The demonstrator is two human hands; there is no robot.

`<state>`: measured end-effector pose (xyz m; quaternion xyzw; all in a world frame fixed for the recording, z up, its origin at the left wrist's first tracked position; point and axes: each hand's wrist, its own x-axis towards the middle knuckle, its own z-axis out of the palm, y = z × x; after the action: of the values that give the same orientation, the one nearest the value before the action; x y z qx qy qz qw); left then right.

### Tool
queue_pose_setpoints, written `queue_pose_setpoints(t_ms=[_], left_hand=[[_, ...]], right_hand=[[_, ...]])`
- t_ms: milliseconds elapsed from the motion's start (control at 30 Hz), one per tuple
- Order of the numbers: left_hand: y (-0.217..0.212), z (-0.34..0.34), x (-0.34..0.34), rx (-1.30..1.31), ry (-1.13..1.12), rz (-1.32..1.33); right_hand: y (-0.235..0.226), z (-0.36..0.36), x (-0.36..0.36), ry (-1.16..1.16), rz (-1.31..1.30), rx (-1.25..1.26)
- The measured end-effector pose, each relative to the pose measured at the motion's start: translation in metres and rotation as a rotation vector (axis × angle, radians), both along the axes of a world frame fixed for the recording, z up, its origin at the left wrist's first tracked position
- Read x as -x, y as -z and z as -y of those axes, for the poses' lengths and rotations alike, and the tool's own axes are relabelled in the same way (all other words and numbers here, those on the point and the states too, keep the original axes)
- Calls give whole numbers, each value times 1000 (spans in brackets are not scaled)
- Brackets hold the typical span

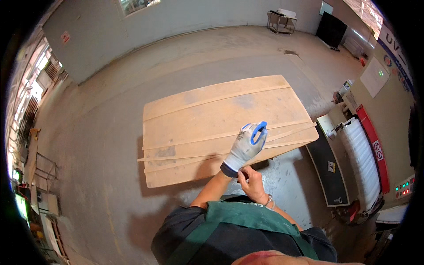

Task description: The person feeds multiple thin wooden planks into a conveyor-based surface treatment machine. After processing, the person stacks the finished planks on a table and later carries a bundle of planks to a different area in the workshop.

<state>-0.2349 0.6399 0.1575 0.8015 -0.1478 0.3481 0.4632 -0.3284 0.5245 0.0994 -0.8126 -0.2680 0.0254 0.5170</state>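
Pinching the dark cuff (228,170) of a grey-white glove (240,152) at the left wrist.
Thumb and fingers of the bare right hand (253,184) are closed on the cuff's near right edge; that forearm slants in from the lower right, a bracelet (269,200) at its wrist. Inside the glove, the left hand (245,146) points forward, blue-coated fingers curled into a loop; whether the tips meet, I cannot tell. Below the hands lies a tan board (198,123) bearing thin strips (190,141), some ends jutting past its edges. Grey floor (101,132) spreads left and beyond; a machine (395,137) stands off its right end.
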Motion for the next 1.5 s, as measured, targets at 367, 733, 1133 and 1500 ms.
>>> queue_pose_setpoints(t_ms=[367, 733, 1133, 1500], left_hand=[[59, 10, 1, 78, 275, -645], [106, 2, 7, 88, 321, -731], [176, -8, 16, -116, 266, -639], [206, -5, 25, -180, 207, -702]], right_hand=[[-38, -24, 13, -80, 609, 158], [-14, -28, 5, -278, 562, 261], [-15, -35, 6, -478, 580, 487], [-11, -43, -5, -651, 567, 516]])
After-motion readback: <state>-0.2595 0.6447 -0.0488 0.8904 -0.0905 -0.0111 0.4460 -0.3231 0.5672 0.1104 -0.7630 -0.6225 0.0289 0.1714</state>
